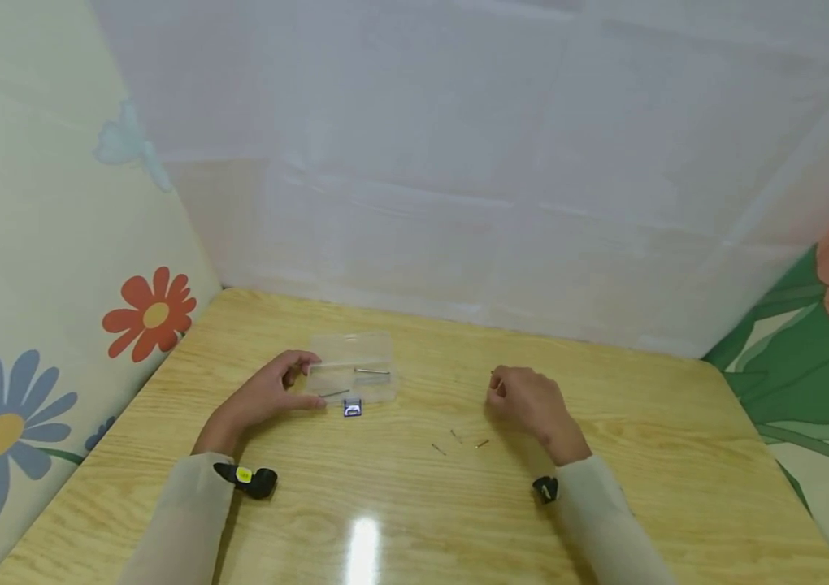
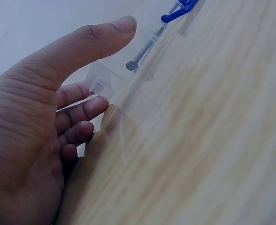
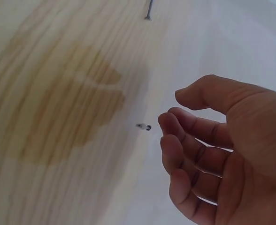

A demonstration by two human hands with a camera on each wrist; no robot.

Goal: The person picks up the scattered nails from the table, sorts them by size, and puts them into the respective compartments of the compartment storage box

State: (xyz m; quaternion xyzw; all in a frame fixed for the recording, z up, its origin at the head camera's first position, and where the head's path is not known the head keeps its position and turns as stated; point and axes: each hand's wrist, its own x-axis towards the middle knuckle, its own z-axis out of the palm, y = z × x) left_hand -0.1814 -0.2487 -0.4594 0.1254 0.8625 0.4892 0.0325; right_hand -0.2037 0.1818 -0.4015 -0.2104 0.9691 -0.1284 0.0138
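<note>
My left hand (image 1: pixel 268 400) holds the left end of a clear plastic box (image 1: pixel 351 349), thumb at the front side and fingers at the back corner. A blue latch (image 1: pixel 352 408) sits at the box's front edge. Inside lie a long nail-like metal piece (image 1: pixel 372 371) and a dark one (image 1: pixel 334 394); the left wrist view shows a flat-headed nail (image 2: pixel 145 50) through the clear wall. To the right, my right hand (image 1: pixel 531 400) hovers low over the table, fingers loosely bent and thumb apart, nothing between them. Just beyond its fingertips lies a small screw-like piece (image 3: pixel 143 126).
Small metal pieces lie between the hands: two silvery ones (image 1: pixel 439 448) and a brass-coloured one (image 1: pixel 483 444). Another thin nail (image 3: pixel 149 9) shows at the top of the right wrist view. A white cloth wall (image 1: pixel 414 203) closes off the back of the wooden table (image 1: pixel 356 479).
</note>
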